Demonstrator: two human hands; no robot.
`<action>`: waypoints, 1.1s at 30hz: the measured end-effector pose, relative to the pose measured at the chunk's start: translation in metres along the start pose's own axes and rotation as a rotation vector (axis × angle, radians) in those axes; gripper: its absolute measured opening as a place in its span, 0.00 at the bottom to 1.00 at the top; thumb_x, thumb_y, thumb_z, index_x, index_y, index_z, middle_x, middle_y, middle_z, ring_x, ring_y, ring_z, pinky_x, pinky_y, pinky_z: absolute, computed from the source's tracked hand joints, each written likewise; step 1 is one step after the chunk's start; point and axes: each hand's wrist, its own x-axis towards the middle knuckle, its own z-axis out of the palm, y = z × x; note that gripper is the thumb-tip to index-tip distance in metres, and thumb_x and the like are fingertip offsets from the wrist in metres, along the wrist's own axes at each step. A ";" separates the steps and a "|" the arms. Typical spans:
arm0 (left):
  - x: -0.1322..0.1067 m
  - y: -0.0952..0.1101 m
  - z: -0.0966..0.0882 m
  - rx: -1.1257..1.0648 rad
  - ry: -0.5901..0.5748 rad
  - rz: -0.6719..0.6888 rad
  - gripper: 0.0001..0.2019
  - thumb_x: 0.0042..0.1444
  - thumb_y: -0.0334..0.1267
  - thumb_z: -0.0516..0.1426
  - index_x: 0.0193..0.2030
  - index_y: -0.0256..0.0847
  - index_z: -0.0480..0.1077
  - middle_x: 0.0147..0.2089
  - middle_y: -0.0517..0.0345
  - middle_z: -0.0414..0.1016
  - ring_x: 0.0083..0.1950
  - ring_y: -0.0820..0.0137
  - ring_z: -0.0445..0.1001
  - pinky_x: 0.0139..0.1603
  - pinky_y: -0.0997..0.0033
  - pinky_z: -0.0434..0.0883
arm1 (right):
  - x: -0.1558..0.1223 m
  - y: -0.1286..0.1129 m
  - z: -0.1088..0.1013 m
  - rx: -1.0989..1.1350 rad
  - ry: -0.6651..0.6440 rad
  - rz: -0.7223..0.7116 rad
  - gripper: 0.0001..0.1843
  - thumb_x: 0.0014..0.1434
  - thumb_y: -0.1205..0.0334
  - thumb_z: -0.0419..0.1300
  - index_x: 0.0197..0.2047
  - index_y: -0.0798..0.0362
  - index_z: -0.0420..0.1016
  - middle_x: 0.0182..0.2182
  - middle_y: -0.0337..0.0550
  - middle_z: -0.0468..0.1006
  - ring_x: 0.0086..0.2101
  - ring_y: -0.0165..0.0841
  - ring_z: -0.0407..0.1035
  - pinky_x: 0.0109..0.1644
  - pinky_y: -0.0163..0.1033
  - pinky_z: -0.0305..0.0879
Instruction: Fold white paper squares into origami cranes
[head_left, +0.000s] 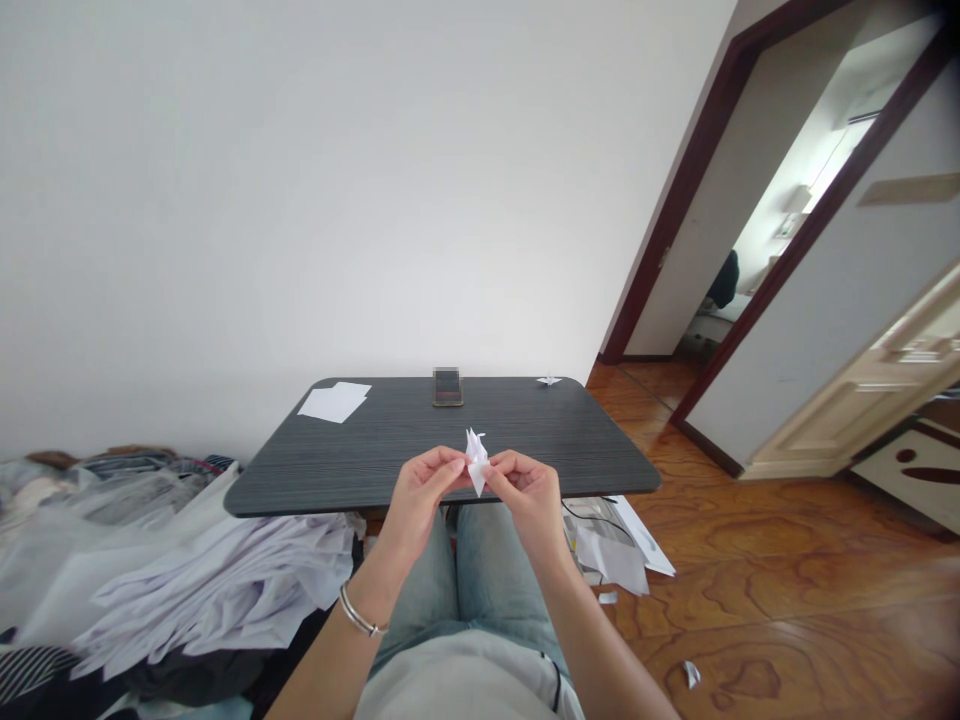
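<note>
Pinching from both sides, the two grips are clamped on a small folded white paper [475, 462], which is held in the air between them, just above the near edge of the tabletop [375, 450]. It is taken from the left by the left hand [421, 490] and from the right by the right hand [531, 492]. Both are equally near, and their fingertips almost meet at its lower half. Its long axis is seen nearly upright, with pointed tips above the fingers and one point below. Farther out on the tabletop, well apart from the hands, loose white sheets [334, 402], a phone [448, 387] and a small paper figure [549, 381] are seen. A heap of pale sheets [225, 580] lies at the left.
</note>
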 end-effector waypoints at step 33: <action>0.002 0.014 -0.007 0.302 0.079 0.062 0.06 0.38 0.33 0.66 0.24 0.35 0.75 0.23 0.58 0.75 0.25 0.73 0.71 0.28 0.75 0.69 | 0.008 -0.004 -0.004 0.059 -0.200 0.163 0.13 0.45 0.53 0.67 0.22 0.55 0.76 0.16 0.38 0.76 0.18 0.27 0.69 0.25 0.32 0.69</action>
